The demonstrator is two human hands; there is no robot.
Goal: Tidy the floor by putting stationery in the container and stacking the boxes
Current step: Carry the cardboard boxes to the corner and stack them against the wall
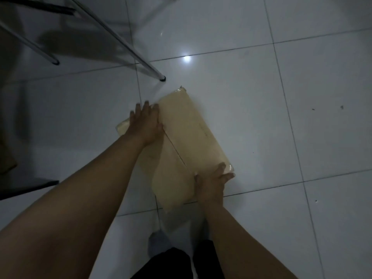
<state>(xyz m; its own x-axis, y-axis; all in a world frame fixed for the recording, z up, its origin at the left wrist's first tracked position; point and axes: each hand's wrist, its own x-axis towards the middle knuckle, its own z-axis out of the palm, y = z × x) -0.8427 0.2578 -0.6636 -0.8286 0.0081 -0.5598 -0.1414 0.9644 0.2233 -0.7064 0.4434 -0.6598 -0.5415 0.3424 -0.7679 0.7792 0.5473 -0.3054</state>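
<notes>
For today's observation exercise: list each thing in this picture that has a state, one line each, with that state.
Upper box: flat, lying on the lower box, offset to its right.
Lower box: flat on the floor, partly covered.
Left hand: fingers straight, at the upper box's far left edge.
Right hand: holds the upper box's near corner.

Head view, dim light. Two flat tan boxes on white tile floor [261, 97], one lying across the other. Top box [193, 133] runs diagonally from upper left to lower right; lower box [173, 184] sticks out under it toward the bottom and left. Left hand [146, 122] lies flat, fingers straight, on the top box's left edge. Right hand [214, 182] is at the top box's near right corner, fingers over the edge. Metal chair legs [128, 49] stand upper left, nearest foot just beyond the boxes' far corner. Dark trousers [173, 262] at bottom centre.
</notes>
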